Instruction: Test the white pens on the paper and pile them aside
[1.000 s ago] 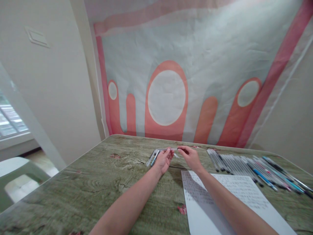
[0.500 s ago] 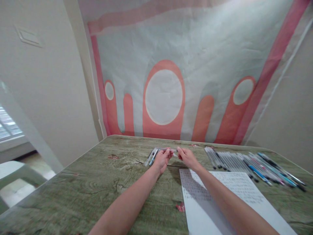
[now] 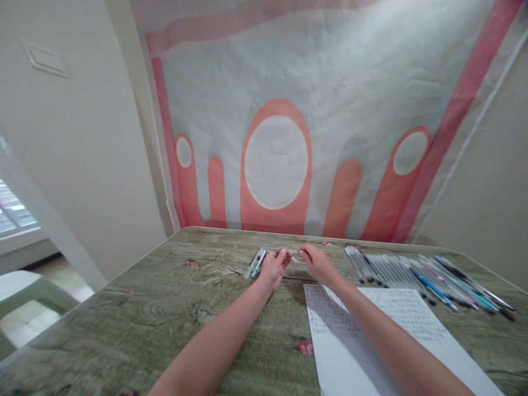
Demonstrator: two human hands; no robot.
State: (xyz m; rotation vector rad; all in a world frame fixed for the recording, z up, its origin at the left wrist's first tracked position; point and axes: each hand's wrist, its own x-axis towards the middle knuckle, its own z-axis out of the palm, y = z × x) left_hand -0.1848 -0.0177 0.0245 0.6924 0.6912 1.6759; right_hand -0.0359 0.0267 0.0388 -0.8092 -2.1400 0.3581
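Observation:
My left hand (image 3: 275, 269) is closed around a slim, clear pen (image 3: 292, 251), held almost level above the far part of the table. My right hand (image 3: 317, 262) pinches the right end of the same pen, and its fingers hide that tip. A small whitish piece (image 3: 295, 260) shows just below the pen between the two hands; what it is I cannot make out. Beside my left hand, a few pens (image 3: 256, 264) lie slanted on the table, one of them white and blue, partly covered by the hand.
Under my right forearm lies a white sheet (image 3: 342, 357) with handwritten lines. A long row of clear pens (image 3: 383, 268) spreads across the right side, with a blue pen (image 3: 437, 291) and other coloured ones among them. The wood-patterned table (image 3: 165, 308) meets a printed wall covering (image 3: 280, 220).
My right hand has shifted up very slightly, and the dark end at its fingertips shows less. The pens and the sheet lie as before.

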